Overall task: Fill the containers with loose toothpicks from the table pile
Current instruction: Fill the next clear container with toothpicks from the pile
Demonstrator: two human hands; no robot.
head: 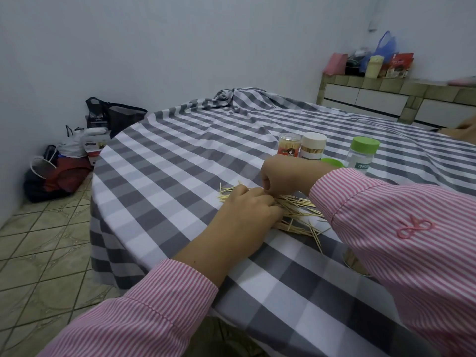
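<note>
Our left hand (247,207) and right hand (279,173) cover the toothpick pile (298,211); their curled fingers hide any grip. Near right, a sleeve (401,228) half hides an open container (354,261).

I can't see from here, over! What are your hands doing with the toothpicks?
Left hand and right hand both gathering in the toothpick pile. Three lidded containers behind, untouched. Nothing in the way.

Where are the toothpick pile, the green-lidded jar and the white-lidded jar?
toothpick pile (296,212), head view, on bare sticks right of the left hand.
green-lidded jar (365,145), head view, on the lid's side.
white-lidded jar (313,140), head view, on the lid's front.
</note>
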